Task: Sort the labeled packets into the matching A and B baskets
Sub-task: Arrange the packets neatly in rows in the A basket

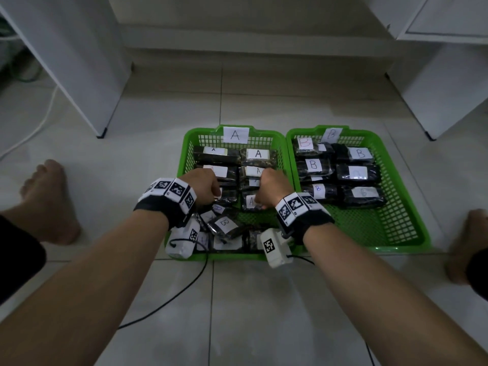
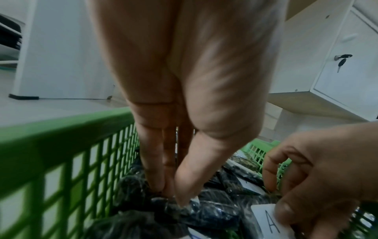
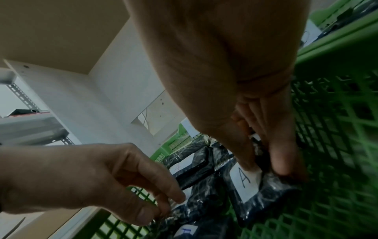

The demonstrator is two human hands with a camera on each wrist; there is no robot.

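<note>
Two green mesh baskets sit side by side on the floor: basket A (image 1: 184,154) on the left and basket B (image 1: 369,228) on the right. Each holds rows of dark wrapped packets with matching white labels. At the near end of basket A lies a loose pile, with a B packet (image 1: 224,223) on top. Both hands are down in basket A. My left hand (image 1: 208,191) (image 2: 170,196) pinches a dark packet (image 2: 163,208) whose label is hidden. My right hand (image 1: 266,191) (image 3: 266,169) pinches a packet labelled A (image 1: 250,200) (image 3: 243,182) against the basket's right wall.
White furniture legs (image 1: 101,133) stand to the left and right behind the baskets. A black cable (image 1: 184,286) runs over the tiled floor below basket A. Bare feet (image 1: 50,202) rest on the floor at both sides. A cabinet door with a key (image 2: 341,61) is nearby.
</note>
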